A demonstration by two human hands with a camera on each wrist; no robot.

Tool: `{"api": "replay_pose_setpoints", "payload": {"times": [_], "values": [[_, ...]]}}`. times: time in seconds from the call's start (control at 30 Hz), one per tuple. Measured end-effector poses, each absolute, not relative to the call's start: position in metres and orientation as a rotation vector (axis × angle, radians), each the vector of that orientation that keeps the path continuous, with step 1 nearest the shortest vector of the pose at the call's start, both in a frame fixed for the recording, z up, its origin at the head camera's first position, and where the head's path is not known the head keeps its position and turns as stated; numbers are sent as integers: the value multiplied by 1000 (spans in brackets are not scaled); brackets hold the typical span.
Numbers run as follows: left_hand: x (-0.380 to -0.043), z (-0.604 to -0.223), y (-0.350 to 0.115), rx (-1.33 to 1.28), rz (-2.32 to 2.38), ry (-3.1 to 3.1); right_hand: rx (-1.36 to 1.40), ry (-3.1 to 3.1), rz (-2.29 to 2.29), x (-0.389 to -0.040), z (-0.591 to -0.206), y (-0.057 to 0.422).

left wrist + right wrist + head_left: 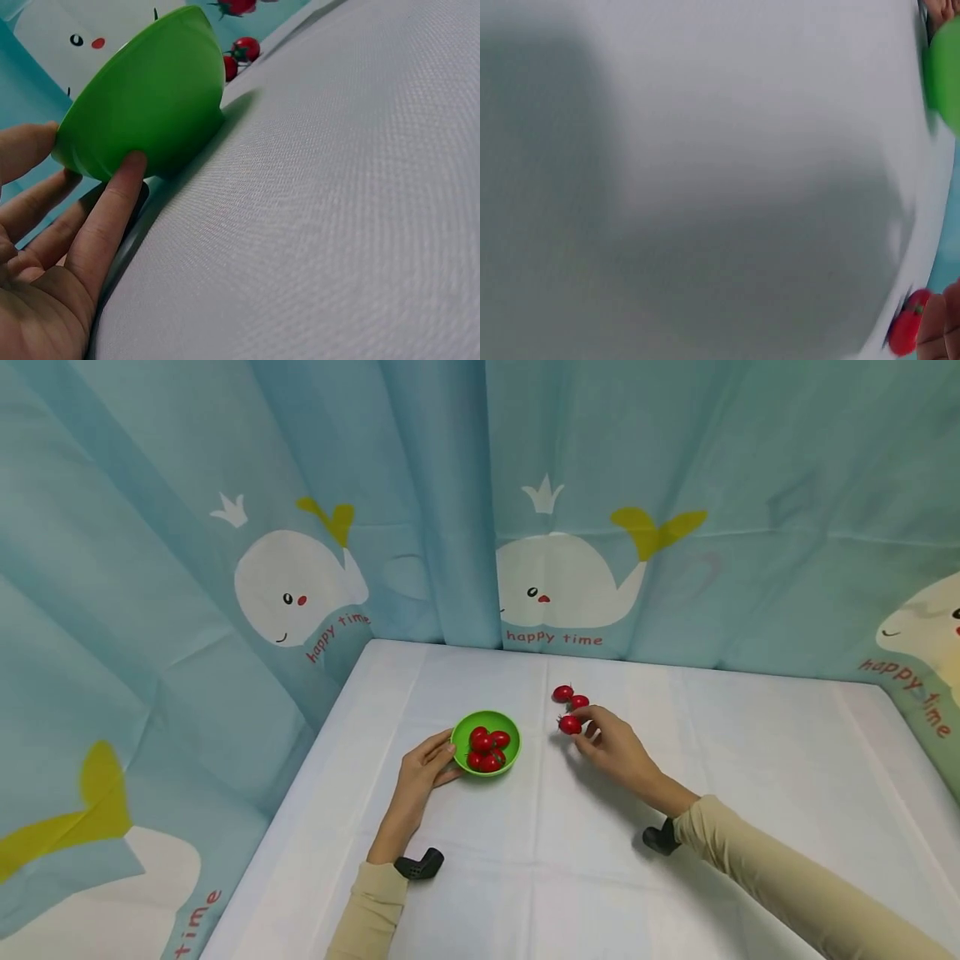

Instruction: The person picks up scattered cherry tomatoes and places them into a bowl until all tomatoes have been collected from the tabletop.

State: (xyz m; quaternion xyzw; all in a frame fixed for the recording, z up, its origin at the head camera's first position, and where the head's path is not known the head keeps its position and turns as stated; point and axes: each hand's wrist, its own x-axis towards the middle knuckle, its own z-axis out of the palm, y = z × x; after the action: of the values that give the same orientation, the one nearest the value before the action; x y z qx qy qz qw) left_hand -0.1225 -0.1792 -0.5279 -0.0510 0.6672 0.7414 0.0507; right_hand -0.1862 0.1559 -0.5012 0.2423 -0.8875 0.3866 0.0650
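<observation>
My left hand (425,772) holds the green bowl (462,727) at its left side. In the left wrist view, its fingertips (133,161) lie against the outer wall and near the rim. Several red cherry tomatoes (482,742) with green stems sit inside the bowl. Right of the bowl, my right hand (617,753) pinches a cherry tomato (570,725) between thumb and fingers. Just beyond it, two more cherry tomatoes, one at the back (562,693) and one nearer (579,702), lie close together. The right wrist view catches only the fingertips and red fruit at its lower right edge.
A white cloth (480,893) covers the table. Behind and to the left hangs a blue curtain (435,460) printed with whales, meeting the table's back edge. Each wrist wears a black camera mount, one on the left (420,864) and one on the right (661,837).
</observation>
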Motion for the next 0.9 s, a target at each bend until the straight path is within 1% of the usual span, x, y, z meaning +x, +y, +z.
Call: {"api": "replay_pose_setpoints", "payload": {"times": [0.57, 0.67, 0.9], "values": [[-125, -525, -180, -171, 2269, 2020, 983, -2663, 1222, -173, -478, 108], [-125, -526, -180, -177, 2268, 2016, 1039, -2719, 1156, -174, -476, 102], [-124, -527, -180, -181, 2267, 2004, 1273, -2809, 911, -183, -468, 95]]}}
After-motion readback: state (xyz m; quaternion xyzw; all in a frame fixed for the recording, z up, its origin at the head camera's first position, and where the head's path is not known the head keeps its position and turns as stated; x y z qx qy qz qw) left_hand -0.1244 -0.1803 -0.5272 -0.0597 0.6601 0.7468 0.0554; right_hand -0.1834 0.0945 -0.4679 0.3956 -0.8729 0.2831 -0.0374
